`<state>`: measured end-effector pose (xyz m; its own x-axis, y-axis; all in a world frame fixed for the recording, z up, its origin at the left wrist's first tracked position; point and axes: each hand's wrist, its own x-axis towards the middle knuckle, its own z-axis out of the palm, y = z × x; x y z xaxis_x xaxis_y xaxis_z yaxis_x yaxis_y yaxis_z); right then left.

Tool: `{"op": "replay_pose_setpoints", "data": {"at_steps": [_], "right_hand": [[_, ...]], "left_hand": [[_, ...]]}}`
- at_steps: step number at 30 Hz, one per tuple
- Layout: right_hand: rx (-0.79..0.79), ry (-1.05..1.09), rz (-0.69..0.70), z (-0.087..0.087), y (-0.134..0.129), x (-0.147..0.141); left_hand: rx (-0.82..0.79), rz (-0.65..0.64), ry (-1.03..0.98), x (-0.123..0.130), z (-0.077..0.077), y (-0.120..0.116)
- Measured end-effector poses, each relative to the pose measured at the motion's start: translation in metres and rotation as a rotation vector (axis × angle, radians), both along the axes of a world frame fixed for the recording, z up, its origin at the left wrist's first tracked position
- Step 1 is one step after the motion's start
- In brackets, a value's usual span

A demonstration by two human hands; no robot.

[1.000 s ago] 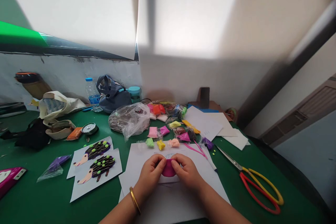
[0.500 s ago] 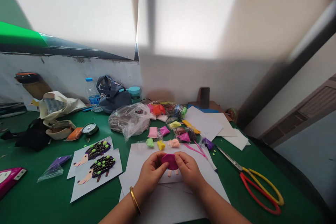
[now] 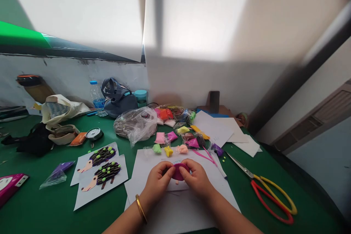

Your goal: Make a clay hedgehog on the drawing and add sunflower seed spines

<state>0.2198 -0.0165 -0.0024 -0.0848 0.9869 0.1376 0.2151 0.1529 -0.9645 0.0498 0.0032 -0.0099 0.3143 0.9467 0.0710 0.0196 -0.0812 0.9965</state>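
A flat, rounded piece of magenta modelling clay (image 3: 179, 172) is pinched between my two hands, above a white sheet of paper (image 3: 148, 161). My left hand (image 3: 161, 177) grips its left edge with thumb and fingers. On its other side, my right hand (image 3: 196, 179) has the thumb pressed on the face of the clay. Part of a small pale pink strip (image 3: 177, 182) shows on the paper just below the clay; my hands hide the rest. Several packets of coloured clay, among them a yellow one (image 3: 168, 151) and a peach one (image 3: 182, 149), lie beyond my hands.
Two cards with clay hedgehogs (image 3: 105, 173) lie to the left. Large scissors (image 3: 252, 176) with red and yellow handles are at right, blades partly open. A clear plastic bag (image 3: 137, 124), a blue handbag (image 3: 119, 102) and a water bottle (image 3: 96, 97) stand behind on the green table (image 3: 49, 212).
The clay disc has tilted and looks narrower. My right hand has shifted slightly left, its thumb now further over the clay. Less of the pink strips shows beneath.
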Motion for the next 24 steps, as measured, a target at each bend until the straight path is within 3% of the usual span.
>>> {"op": "replay_pose_setpoints", "data": {"at_steps": [6, 12, 18, 24], "right_hand": [[-0.01, 0.008, 0.042, 0.0026, -0.001, -0.0009], [0.07, -0.15, 0.025, -0.0001, -0.0001, -0.0003], [0.032, -0.076, 0.001, -0.0002, 0.0003, 0.0001], [0.088, -0.194, 0.051, -0.0008, 0.0009, -0.0006]], "left_hand": [[0.044, 0.061, 0.068, -0.0018, -0.0008, 0.0017], [0.021, 0.084, 0.036, -0.0004, -0.0015, 0.0013], [0.043, 0.105, 0.072, -0.0015, -0.0025, 0.0018], [0.137, 0.093, 0.188, -0.0019, -0.0006, 0.0016]]}}
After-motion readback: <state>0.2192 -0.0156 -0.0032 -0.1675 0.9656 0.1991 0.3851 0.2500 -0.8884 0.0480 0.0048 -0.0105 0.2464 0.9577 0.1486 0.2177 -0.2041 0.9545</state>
